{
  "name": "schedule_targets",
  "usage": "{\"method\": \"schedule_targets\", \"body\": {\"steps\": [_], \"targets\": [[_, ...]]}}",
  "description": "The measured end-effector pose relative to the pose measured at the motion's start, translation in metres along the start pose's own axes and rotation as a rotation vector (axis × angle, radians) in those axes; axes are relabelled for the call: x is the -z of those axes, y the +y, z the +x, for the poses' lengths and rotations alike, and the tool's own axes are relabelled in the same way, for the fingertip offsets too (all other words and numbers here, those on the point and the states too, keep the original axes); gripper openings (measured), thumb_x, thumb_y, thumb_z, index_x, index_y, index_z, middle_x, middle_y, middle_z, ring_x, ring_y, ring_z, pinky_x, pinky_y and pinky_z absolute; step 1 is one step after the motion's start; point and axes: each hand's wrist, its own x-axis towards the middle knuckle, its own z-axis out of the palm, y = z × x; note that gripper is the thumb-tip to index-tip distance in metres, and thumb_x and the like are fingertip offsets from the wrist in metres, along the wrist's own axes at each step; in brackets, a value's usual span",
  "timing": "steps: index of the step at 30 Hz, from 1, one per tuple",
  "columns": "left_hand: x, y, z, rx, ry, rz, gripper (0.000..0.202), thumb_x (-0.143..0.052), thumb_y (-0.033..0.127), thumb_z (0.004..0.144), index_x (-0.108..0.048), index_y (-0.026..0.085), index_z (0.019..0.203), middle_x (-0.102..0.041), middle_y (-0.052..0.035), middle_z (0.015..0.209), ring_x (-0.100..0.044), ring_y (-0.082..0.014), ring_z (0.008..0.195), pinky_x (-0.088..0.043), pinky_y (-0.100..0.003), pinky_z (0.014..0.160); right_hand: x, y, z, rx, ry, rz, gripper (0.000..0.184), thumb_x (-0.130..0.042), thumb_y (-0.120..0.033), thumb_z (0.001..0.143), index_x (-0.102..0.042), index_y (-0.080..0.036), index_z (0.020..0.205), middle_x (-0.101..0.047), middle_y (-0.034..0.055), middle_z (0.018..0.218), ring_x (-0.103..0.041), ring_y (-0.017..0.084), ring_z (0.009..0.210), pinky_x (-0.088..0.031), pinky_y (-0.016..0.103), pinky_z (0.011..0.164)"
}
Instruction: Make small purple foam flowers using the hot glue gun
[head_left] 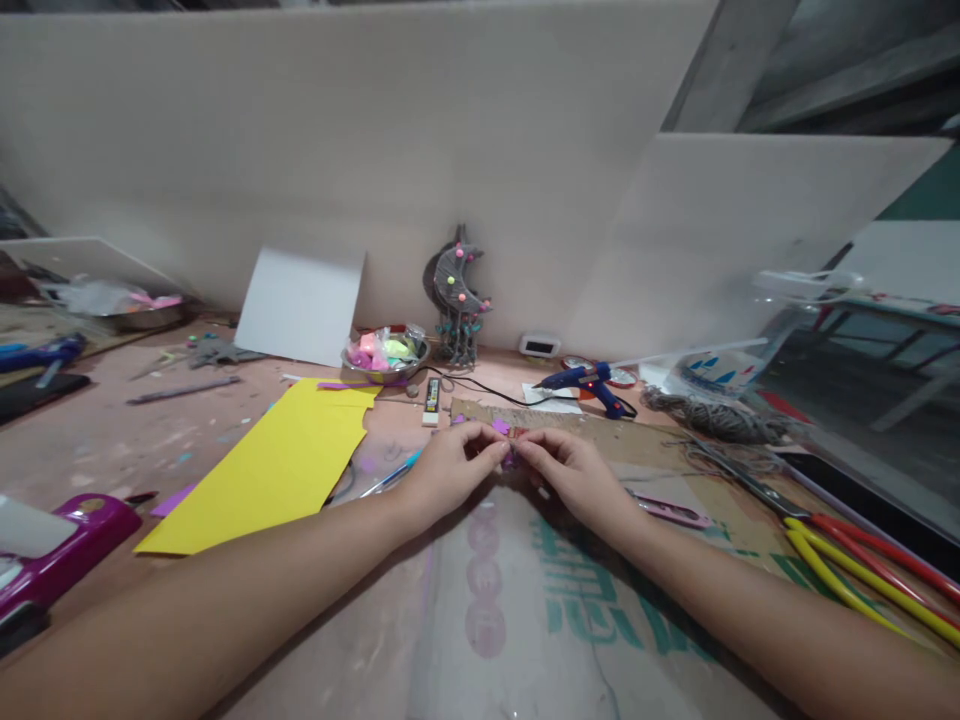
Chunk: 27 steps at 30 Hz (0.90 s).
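Note:
My left hand (455,470) and my right hand (568,468) meet over the cardboard sheet (517,620), thumbs and fingertips pinched close together. Between them is a small purple piece (509,459), mostly covered by the fingers, so its kind does not show. Just beyond the fingertips sits a bright purple scrap (500,427). A blue pen (394,472) lies beside my left wrist, while a pink utility knife (671,509) lies by my right forearm.
Yellow paper (277,470) and a magenta tool (82,540) are on the left. Behind stand a bowl of coloured clay packets (386,355), a moon ornament (459,285) and a blue glue gun (585,380). Grey yarn (724,418), scissors (825,535) and a phone (877,500) lie right.

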Motion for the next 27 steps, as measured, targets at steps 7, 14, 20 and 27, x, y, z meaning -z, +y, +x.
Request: {"method": "schedule_targets", "body": {"steps": [7, 14, 20, 27], "targets": [[-0.001, -0.001, 0.000, 0.069, -0.016, -0.115, 0.022, -0.055, 0.036, 0.080, -0.061, 0.015, 0.081, -0.063, -0.0024, 0.077, -0.058, -0.0152, 0.075, -0.044, -0.025, 0.069, -0.001, -0.005, -0.003, -0.011, -0.040, -0.008, 0.027, -0.057, -0.042, 0.077, -0.061, -0.016, 0.082, -0.056, -0.0011, 0.065, -0.048, 0.009, 0.051, -0.037, 0.021, 0.045], [0.000, -0.004, 0.002, 0.107, 0.049, -0.144, 0.030, -0.044, 0.039, 0.085, -0.058, 0.015, 0.077, -0.059, -0.0018, 0.071, -0.056, -0.0141, 0.070, -0.044, -0.025, 0.066, 0.002, -0.003, -0.001, -0.032, 0.030, 0.102, 0.027, -0.059, -0.043, 0.075, -0.059, -0.016, 0.079, -0.055, -0.0029, 0.062, -0.046, 0.008, 0.049, -0.038, 0.021, 0.048], [-0.001, -0.003, 0.001, 0.042, -0.091, -0.125, 0.032, -0.055, 0.029, 0.079, -0.060, 0.017, 0.108, -0.066, -0.0053, 0.096, -0.060, -0.0172, 0.089, -0.046, -0.027, 0.078, 0.004, -0.003, -0.001, -0.056, 0.062, 0.135, 0.028, -0.062, -0.043, 0.073, -0.060, -0.015, 0.078, -0.056, -0.0016, 0.063, -0.046, 0.008, 0.049, -0.037, 0.020, 0.044], [0.001, 0.009, -0.002, 0.124, -0.114, -0.084, 0.022, -0.053, 0.025, 0.076, -0.065, 0.018, 0.094, -0.068, -0.0032, 0.088, -0.061, -0.0173, 0.083, -0.047, -0.026, 0.070, 0.004, -0.011, -0.004, -0.060, 0.062, 0.101, 0.024, -0.061, -0.041, 0.072, -0.061, -0.016, 0.074, -0.054, -0.0029, 0.057, -0.044, 0.008, 0.045, -0.036, 0.021, 0.042]]}}
